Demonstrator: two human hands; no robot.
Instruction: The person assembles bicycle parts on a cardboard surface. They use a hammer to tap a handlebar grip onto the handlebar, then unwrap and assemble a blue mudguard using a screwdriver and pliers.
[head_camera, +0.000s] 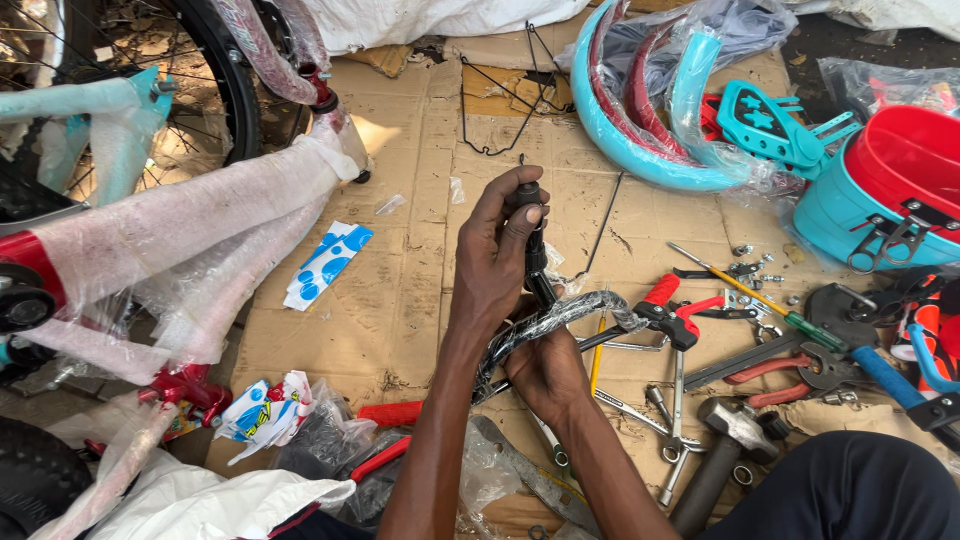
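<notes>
Clamped in my left hand (497, 262), the black rubber grip (530, 215) stands upright on the plastic-wrapped black handlebar (545, 322). My right hand (547, 372) closes around the bar's lower bend, apparently steadying it above the brown cardboard sheet (420, 180).

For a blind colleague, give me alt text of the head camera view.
Two hands, left hand and right hand, grip a black plastic-wrapped bar over cardboard strewn with pliers, a hammer and wrenches.

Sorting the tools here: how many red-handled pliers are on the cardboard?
2. One pair of red-handled pliers lies just right of the hands; another pair lies further right, near the hammer. More may be hidden under the clutter.
</notes>
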